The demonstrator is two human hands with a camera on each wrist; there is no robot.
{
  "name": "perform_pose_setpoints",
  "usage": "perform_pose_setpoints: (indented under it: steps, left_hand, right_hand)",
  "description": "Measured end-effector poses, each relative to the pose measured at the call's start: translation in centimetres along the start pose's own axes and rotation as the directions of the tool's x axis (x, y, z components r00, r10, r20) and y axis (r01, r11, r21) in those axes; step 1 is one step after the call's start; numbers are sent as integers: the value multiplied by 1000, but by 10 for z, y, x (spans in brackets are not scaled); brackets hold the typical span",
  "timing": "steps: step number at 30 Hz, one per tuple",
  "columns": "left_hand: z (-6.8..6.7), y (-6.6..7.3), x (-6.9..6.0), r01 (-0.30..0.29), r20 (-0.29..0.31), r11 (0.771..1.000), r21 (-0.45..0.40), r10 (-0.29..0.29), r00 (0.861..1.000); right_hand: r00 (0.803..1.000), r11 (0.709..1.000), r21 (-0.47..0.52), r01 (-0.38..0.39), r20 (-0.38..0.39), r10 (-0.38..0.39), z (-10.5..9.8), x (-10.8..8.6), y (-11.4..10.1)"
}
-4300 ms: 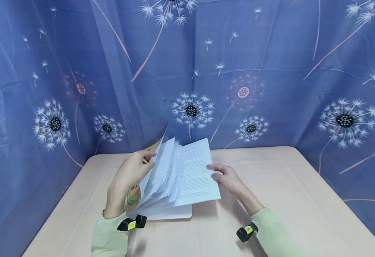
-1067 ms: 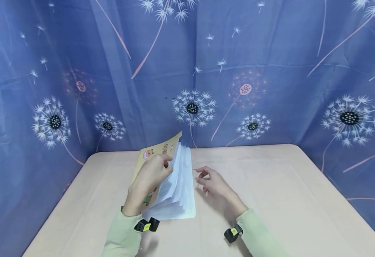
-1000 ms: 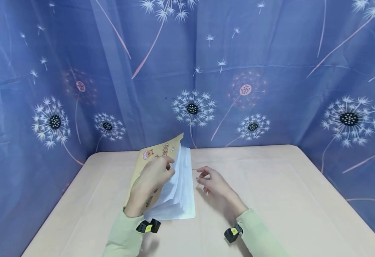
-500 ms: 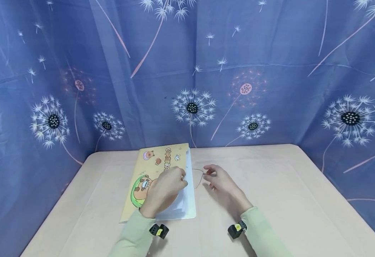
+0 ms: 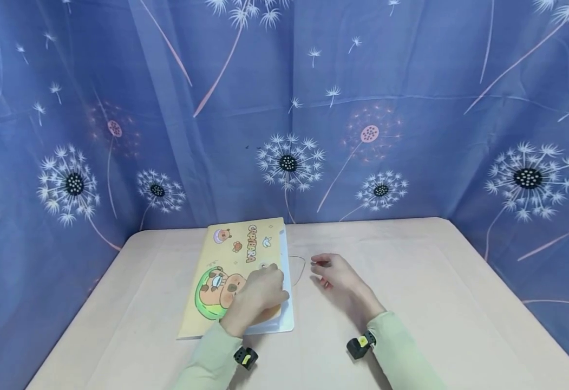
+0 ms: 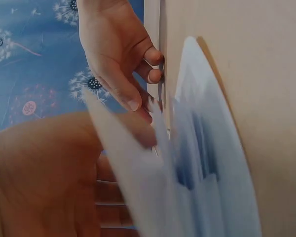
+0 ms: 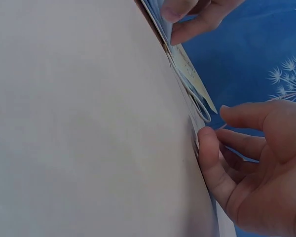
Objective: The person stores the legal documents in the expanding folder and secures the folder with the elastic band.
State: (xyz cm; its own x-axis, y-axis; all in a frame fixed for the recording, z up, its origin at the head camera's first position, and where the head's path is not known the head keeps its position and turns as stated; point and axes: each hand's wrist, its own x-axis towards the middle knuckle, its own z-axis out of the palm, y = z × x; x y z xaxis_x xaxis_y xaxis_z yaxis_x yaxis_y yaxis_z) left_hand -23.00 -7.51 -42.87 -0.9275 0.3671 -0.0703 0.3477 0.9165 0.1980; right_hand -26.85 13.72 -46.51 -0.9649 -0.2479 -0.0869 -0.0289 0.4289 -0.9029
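Note:
A yellow folder (image 5: 237, 257) with capybara drawings lies on the table, its front cover almost down over the white sheets inside. My left hand (image 5: 260, 292) grips the free edge of the cover near its front right corner. In the left wrist view the left hand (image 6: 44, 168) is beside the raised, blurred cover edge, with the sheets (image 6: 197, 148) fanned below. From the folder's right side sticks out a thin elastic band loop (image 5: 302, 266). Just right of the loop, my right hand (image 5: 340, 276) hovers with loosely bent fingers, apart from the band (image 7: 204, 116) and holding nothing.
The folder lies left of centre on a pale cloth-covered table (image 5: 411, 281). A blue curtain (image 5: 284, 81) with dandelion prints rises along the table's back and sides. Each wrist wears a small black camera (image 5: 360, 345).
The left hand has brought the folder's cover from half raised down to nearly flat, moving right and toward me. Earlier, the right hand let go of the sheets; it has since drawn back from the band.

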Motion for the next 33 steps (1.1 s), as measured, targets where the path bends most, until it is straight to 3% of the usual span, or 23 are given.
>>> perform_pose_setpoints:
  steps: [7, 11, 14, 21, 27, 33]
  left_hand:
    - [-1, -4, -1, -21, -20, 1000, 13, 22, 1000]
    - [1, -13, -3, 21, -26, 999, -45, -22, 999]
    - [2, -24, -2, 61, -30, 995, -74, -63, 998]
    - [-4, -49, 6, 85, -7, 989, -118, -86, 996]
    - [-5, -70, 6, 130, 14, 987, -92, -129, 991]
    - [-2, -80, 6, 172, 42, 976, -132, -168, 985]
  right_hand:
    - [1000, 1000, 23, 4, 11, -5, -5, 0, 3]
    - [1000, 1000, 5, -15, -1, 15, -6, 2, 4]
    - [999, 999, -28, -21, 35, 22, -5, 6, 1]
    - [985, 997, -77, -9, 170, 22, -2, 18, -11]
    - [969, 998, -58, 5, 247, 9, 3, 29, -14]
    - [990, 999, -45, 21, 138, -15, 13, 42, -14]
